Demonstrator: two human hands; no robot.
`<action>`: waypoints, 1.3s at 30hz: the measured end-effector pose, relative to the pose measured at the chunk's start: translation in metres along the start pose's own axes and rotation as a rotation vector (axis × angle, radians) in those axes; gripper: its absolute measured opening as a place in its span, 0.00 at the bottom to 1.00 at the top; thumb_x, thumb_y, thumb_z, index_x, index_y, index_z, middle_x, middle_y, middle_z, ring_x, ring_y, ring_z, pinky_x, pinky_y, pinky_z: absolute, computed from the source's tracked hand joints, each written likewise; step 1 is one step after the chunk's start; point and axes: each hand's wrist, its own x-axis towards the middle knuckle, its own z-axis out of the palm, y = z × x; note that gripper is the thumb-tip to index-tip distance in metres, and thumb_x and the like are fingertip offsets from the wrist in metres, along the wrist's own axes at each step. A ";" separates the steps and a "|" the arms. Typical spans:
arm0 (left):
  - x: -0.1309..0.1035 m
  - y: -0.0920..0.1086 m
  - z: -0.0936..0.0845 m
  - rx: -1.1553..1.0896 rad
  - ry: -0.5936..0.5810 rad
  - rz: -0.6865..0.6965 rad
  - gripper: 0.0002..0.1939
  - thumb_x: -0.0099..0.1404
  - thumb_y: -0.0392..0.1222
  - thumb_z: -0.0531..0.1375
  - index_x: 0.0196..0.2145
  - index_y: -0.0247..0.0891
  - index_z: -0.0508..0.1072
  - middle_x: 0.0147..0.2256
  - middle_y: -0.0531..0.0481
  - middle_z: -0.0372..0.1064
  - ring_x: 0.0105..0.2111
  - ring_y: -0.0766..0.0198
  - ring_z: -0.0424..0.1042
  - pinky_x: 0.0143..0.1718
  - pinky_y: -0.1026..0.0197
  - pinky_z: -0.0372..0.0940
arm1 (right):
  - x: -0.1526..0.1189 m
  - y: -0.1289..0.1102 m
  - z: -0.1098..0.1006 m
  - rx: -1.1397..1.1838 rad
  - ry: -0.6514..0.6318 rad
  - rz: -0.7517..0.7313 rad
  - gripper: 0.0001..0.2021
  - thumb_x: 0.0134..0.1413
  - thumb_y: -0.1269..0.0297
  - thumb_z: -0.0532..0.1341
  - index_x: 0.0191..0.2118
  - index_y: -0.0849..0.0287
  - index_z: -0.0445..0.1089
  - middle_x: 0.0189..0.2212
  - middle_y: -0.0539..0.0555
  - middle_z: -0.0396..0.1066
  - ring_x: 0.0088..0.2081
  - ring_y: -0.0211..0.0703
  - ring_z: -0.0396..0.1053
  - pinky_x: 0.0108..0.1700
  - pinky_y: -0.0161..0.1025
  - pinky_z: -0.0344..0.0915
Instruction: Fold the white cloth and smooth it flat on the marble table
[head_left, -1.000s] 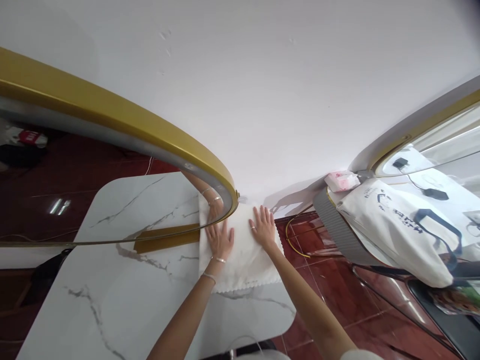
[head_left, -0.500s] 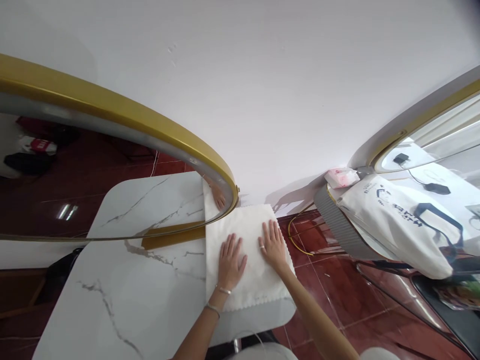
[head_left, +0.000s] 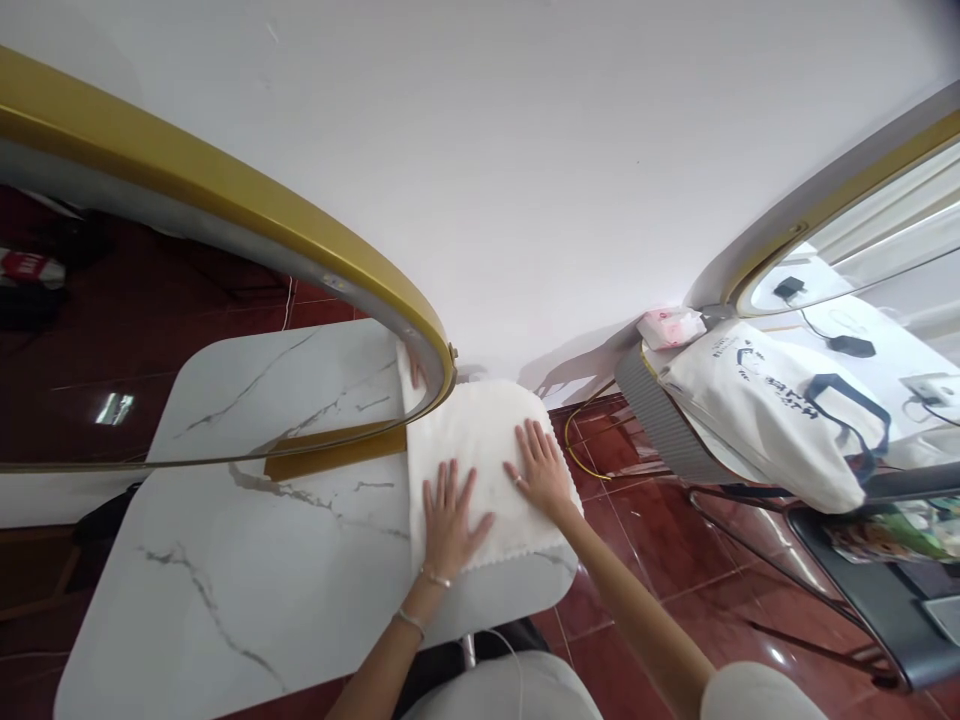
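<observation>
A white cloth (head_left: pixel 480 440) with a scalloped edge lies folded at the right end of the marble-patterned table (head_left: pixel 300 580). My left hand (head_left: pixel 448 522) rests flat on its lower left part, fingers spread, with bracelets at the wrist. On the cloth's right side my right hand (head_left: pixel 541 472) also lies flat with fingers apart and a ring on one finger. Neither hand grips anything. The cloth's far left part runs behind the rim of the mirror.
A gold-framed mirror (head_left: pixel 360 255) overhangs the table's back. To the right, a ribbed-edge table (head_left: pixel 660 430) bears a white tote bag (head_left: pixel 757 410) and a pink-and-white tissue pack (head_left: pixel 671 327). A black chair (head_left: pixel 862 580) holds a colourful package. Red tiles (head_left: pixel 645 560) cover the floor.
My left hand has shifted slightly down the cloth, its fingers spread wider. The right hand's thumb sticks out more. The cloth's far right corner now looks rounded over the table edge. The view has shifted a little.
</observation>
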 end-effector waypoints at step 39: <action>-0.005 -0.058 -0.035 -0.387 0.188 -0.625 0.15 0.61 0.44 0.58 0.44 0.40 0.76 0.53 0.40 0.67 0.55 0.44 0.64 0.53 0.42 0.61 | -0.101 -0.047 0.000 0.016 0.053 -0.116 0.38 0.61 0.43 0.54 0.70 0.52 0.42 0.71 0.59 0.27 0.69 0.63 0.31 0.66 0.59 0.43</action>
